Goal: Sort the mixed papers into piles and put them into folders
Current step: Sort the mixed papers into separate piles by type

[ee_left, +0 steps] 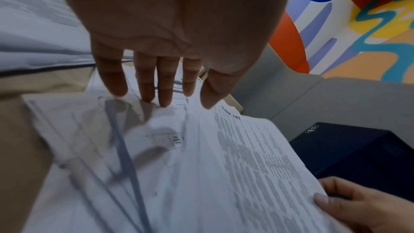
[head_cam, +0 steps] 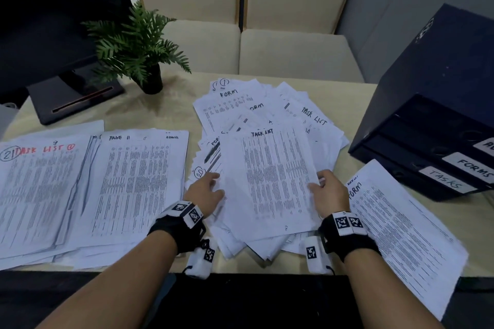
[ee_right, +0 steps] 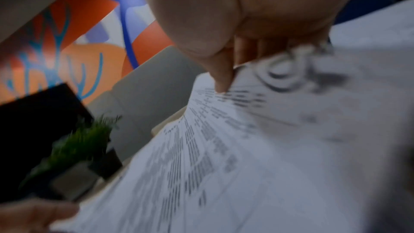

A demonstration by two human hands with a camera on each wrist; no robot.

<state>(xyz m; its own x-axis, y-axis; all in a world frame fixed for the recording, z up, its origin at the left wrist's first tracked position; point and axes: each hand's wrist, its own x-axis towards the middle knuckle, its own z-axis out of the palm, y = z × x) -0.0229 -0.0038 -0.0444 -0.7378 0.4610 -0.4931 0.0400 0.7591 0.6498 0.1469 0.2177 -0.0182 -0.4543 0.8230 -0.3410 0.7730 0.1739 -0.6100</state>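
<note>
The right hand [head_cam: 331, 196] pinched the TASK LIST sheet [head_cam: 267, 181] at its right edge. The left hand [head_cam: 204, 189], fingers [ee_left: 165, 84] straight, lay nearer the task-list pile [head_cam: 40, 195], leftward.

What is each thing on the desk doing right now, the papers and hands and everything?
TASK LIST sheet, pinched at its right edge by the right hand.
left hand, fingers straight, touching the mixed pile.
mixed pile, fanned out, unsorted.
FORM stack, lying flat.
left stacks, lying flat.
dark box, standing, FORMS and TASKS labels showing.
plant, upright in pot.
monitor, screen dark.
</note>
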